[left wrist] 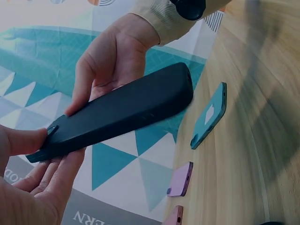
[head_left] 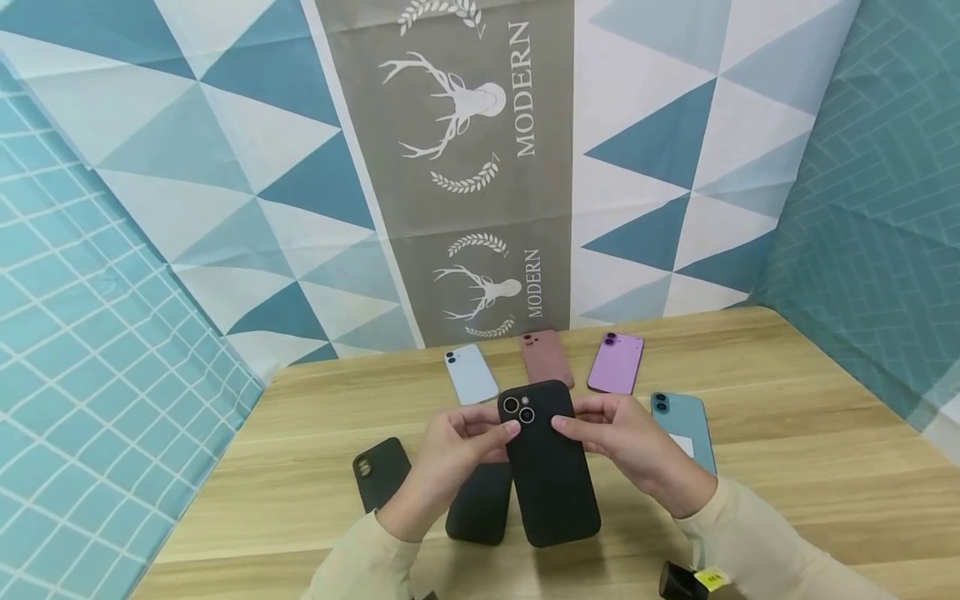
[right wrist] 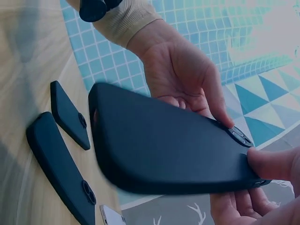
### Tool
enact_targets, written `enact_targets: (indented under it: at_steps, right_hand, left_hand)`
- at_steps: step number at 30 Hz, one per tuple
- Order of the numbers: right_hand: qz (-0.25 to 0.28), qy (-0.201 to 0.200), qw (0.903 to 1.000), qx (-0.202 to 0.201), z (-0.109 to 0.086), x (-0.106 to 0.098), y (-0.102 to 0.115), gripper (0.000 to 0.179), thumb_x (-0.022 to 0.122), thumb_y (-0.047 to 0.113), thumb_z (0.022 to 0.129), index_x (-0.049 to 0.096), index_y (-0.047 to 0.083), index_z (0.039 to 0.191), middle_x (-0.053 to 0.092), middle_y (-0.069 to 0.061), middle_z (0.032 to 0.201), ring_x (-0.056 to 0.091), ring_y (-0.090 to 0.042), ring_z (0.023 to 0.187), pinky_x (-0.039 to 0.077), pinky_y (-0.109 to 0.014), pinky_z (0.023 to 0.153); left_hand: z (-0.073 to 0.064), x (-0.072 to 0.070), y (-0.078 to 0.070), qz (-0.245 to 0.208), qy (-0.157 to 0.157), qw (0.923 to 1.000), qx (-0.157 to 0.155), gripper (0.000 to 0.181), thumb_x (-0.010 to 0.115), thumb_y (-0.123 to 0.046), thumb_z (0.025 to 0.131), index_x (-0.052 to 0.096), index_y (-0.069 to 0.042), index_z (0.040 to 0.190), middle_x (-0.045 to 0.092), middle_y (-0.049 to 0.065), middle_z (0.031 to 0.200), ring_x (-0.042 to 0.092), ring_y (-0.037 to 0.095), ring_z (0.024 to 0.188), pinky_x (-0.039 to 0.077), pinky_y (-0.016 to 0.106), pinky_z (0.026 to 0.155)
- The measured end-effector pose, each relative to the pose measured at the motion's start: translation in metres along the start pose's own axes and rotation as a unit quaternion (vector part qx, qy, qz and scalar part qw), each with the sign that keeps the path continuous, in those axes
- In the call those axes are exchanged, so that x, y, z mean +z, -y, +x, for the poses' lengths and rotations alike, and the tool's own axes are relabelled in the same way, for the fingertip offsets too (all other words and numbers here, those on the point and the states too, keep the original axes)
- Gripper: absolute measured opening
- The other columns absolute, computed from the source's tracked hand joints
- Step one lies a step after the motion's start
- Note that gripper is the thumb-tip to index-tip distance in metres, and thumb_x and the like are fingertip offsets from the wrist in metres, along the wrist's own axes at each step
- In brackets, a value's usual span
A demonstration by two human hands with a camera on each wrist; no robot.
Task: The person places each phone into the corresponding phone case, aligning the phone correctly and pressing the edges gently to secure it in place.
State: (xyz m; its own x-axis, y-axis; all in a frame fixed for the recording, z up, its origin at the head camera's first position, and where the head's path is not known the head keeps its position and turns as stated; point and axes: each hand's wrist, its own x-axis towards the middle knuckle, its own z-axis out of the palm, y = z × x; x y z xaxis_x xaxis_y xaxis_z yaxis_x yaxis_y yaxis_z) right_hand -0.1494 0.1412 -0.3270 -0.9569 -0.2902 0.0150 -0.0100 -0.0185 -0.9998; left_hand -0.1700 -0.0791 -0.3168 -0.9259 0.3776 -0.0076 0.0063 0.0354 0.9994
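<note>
Holding a black phone case [head_left: 557, 492] up above the worktop [head_left: 247, 500], the two hands pinch its upper part from either side, with its camera end up and slightly to the left. The left hand [head_left: 453, 446] sets its thumb by the camera opening and the right hand [head_left: 626, 437] sets its thumb near the other edge, with fingers behind the case, so the grip of each is clamped on it. Ringed camera lenses [head_left: 519, 409] fill the opening in this case, and a small reddish patch shows at its lower end in the right wrist view. Two more cases lie on the worktop near the left hand: a small black case [head_left: 381, 473], whose camera cutout has a pale, wood-like tone, and a second black case [head_left: 480, 510], partly covered by the left hand in the head view; whether that second one contains a phone cannot be told. Along the far side rest a pale phone [head_left: 471, 373], a dusty pink phone [head_left: 547, 357] and a purple phone [head_left: 617, 363], side by side and apart. A blue phone [head_left: 693, 417] with a white patch lies beyond the right hand, partly behind it. Patterned cloth [head_left: 480, 192] covers the back.
</note>
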Motion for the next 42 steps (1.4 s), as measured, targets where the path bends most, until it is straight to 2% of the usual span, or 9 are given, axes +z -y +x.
enact_targets:
  at_steps: [5,10,18,22,25,30,34,38,42]
  right_hand:
    - [-0.002,-0.034,0.9993,0.015,0.0,0.001,0.002,0.034,0.066,0.022,0.091,0.065,-0.005,0.113,0.073,0.011,0.089,0.068,-0.005,0.086,0.055,-0.025,0.088]
    - [0.002,-0.054,0.9983,0.02,0.003,0.002,0.005,0.03,0.066,0.022,0.091,0.067,0.0,0.111,0.071,0.012,0.089,0.067,-0.005,0.087,0.054,-0.025,0.089]
    - [-0.011,-0.023,0.9996,0.012,0.003,0.002,0.006,0.038,0.064,0.023,0.092,0.061,-0.005,0.118,0.071,0.009,0.097,0.065,-0.006,0.094,0.054,-0.03,0.093]
    - [-0.052,-0.01,0.9986,-0.005,0.001,0.001,0.006,0.047,0.065,0.024,0.092,0.056,-0.006,0.127,0.072,-0.004,0.11,0.066,-0.007,0.098,0.052,-0.034,0.098]
    - [-0.072,-0.007,0.9973,-0.009,0.0,0.001,0.005,0.047,0.067,0.023,0.09,0.057,-0.006,0.127,0.071,-0.009,0.113,0.068,-0.009,0.097,0.052,-0.036,0.097]
    - [-0.074,-0.022,0.997,0.001,-0.002,0.005,0.003,0.042,0.069,0.024,0.089,0.062,-0.006,0.118,0.074,-0.003,0.101,0.068,-0.009,0.091,0.054,-0.031,0.09]
    - [-0.064,-0.031,0.9975,-0.001,-0.004,0.007,0.002,0.041,0.069,0.022,0.089,0.063,-0.007,0.116,0.074,0.002,0.096,0.068,-0.008,0.089,0.056,-0.028,0.086]
    - [-0.057,-0.036,0.9977,0.003,-0.005,0.009,0.001,0.04,0.069,0.021,0.088,0.063,-0.007,0.115,0.074,0.005,0.093,0.068,-0.007,0.088,0.055,-0.027,0.085]
    - [-0.05,-0.034,0.9981,0.008,-0.005,0.01,0.0,0.04,0.07,0.022,0.088,0.063,-0.007,0.116,0.074,0.004,0.093,0.068,-0.008,0.088,0.056,-0.029,0.086]
  left_hand:
    - [0.0,0.0,0.002,0.009,0.01,0.9999,-0.001,0.034,0.069,-0.009,0.085,0.061,0.012,0.111,0.07,-0.003,0.084,0.068,0.007,0.08,0.06,0.032,0.083]
    - [0.002,0.003,0.005,0.027,0.003,0.9996,0.001,0.033,0.072,-0.009,0.083,0.063,0.01,0.109,0.071,-0.001,0.083,0.067,0.006,0.078,0.06,0.03,0.08]
    - [0.001,0.005,0.005,0.03,-0.035,0.9989,0.0,0.028,0.072,-0.005,0.081,0.067,0.01,0.104,0.071,-0.002,0.076,0.067,0.008,0.073,0.06,0.03,0.076]
    - [0.003,0.003,0.0,0.031,-0.032,0.999,0.003,0.029,0.072,-0.006,0.081,0.067,0.01,0.104,0.072,-0.003,0.077,0.068,0.007,0.074,0.06,0.029,0.076]
    - [0.004,0.001,-0.003,0.019,-0.03,0.9994,0.008,0.03,0.072,-0.005,0.081,0.066,0.01,0.106,0.072,-0.004,0.077,0.068,0.007,0.075,0.06,0.029,0.077]
    - [0.003,-0.001,-0.003,0.001,-0.046,0.9989,0.0,0.031,0.071,-0.005,0.082,0.065,0.01,0.108,0.072,-0.004,0.077,0.069,0.007,0.076,0.059,0.029,0.08]
    - [0.001,0.001,0.003,-0.003,-0.056,0.9984,-0.001,0.032,0.072,-0.01,0.084,0.066,0.007,0.11,0.074,0.0,0.084,0.069,0.008,0.081,0.058,0.029,0.083]
    - [-0.003,0.001,0.009,-0.013,-0.053,0.9985,0.0,0.034,0.071,-0.013,0.085,0.065,0.006,0.113,0.075,0.004,0.093,0.069,0.009,0.085,0.058,0.031,0.086]
    - [-0.008,0.0,0.014,-0.029,-0.044,0.9985,-0.013,0.034,0.072,-0.012,0.084,0.064,0.006,0.112,0.074,-0.002,0.087,0.069,0.008,0.083,0.058,0.03,0.085]
